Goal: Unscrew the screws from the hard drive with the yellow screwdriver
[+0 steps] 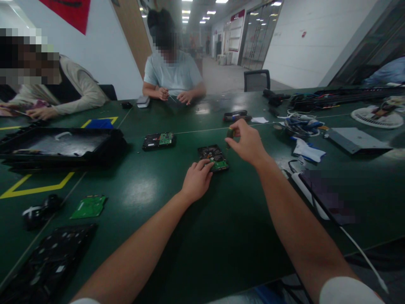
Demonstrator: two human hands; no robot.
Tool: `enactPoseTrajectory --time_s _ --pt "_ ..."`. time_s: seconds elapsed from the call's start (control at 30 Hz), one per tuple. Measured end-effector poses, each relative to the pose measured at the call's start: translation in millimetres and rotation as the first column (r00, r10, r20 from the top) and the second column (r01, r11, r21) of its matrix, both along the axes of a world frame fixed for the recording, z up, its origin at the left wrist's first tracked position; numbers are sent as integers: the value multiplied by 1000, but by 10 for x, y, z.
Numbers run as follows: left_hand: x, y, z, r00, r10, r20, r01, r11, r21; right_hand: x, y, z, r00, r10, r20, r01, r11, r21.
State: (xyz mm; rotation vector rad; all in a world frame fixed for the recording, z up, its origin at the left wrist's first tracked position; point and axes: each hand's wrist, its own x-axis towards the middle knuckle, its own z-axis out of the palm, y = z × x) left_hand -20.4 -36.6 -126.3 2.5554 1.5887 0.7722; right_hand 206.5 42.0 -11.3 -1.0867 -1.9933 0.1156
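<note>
Your right hand (245,141) pinches small screwdriver (230,133) beside hard drive (209,153) on green table (152,228). Left hand (196,178) on drive, can't tell if gripping. Black tray (69,158) farther left, pale strip (63,135) inside.

No text is legible, including the dark marks on the red banner (77,17).

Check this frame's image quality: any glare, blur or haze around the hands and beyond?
Head view: pale glare sits on the green table, left of the left hand; head view: the hard drive under that hand looks soft in fine detail, and the shaft of the screwdriver in the right hand barely shows; head view: haze veils the person opposite.
</note>
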Motion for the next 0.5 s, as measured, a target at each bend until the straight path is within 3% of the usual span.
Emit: enactPoseTrajectory --time_s 0.27,0.5 --pt "-1 -3 1 1000 -1 2 1 1000 -4 -6 8 -11 999 51 15 -51 999 16" --pt "-4 -1 2 1000 0 1 0 1000 -2 -4 13 -17 999 -17 -35 17 1000 -12"
